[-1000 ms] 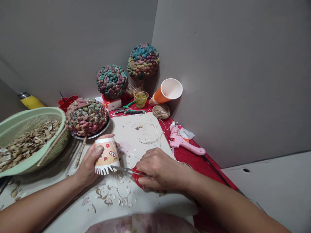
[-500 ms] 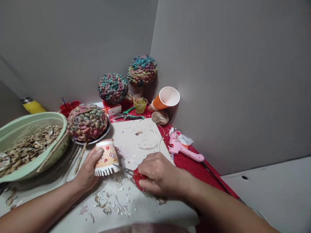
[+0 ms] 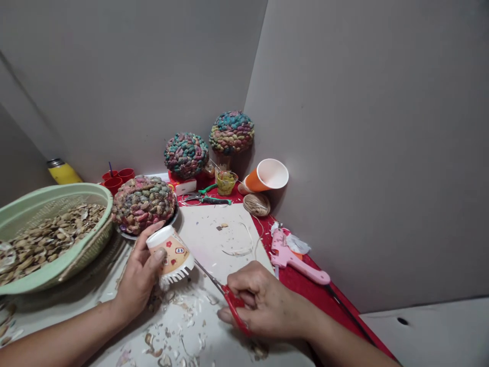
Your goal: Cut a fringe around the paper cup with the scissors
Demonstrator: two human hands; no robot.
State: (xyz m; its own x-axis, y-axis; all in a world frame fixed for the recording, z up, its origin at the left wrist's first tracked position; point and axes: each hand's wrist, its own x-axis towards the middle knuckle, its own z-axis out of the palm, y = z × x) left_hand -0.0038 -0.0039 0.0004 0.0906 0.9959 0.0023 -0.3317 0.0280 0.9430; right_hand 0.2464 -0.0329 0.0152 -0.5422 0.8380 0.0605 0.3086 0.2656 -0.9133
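Note:
My left hand (image 3: 142, 270) grips a printed paper cup (image 3: 172, 253), tilted, with its white base up and its rim down. Short slits have turned part of the rim into a white fringe. My right hand (image 3: 263, 300) is wrapped round the red handles of a pair of scissors (image 3: 234, 300). The scissor tips are by the right side of the cup's fringed rim; whether they touch it I cannot tell. Paper and shell scraps (image 3: 187, 326) lie on the white board (image 3: 214, 229) beneath both hands.
At left a green basket (image 3: 105, 204) holds shells. Beside it a shell-covered ball (image 3: 144, 204) sits on a metal dish. Behind are two more colourful balls (image 3: 186, 154), pliers (image 3: 212, 200), an orange cup (image 3: 257, 178) and a twine roll (image 3: 256, 204). A pink glue gun (image 3: 294, 259) lies at right.
The cup has turned in my left hand, its fringe now slanting up to the right. My right hand and the scissors have drawn slightly right and down. The camera view has tilted upward.

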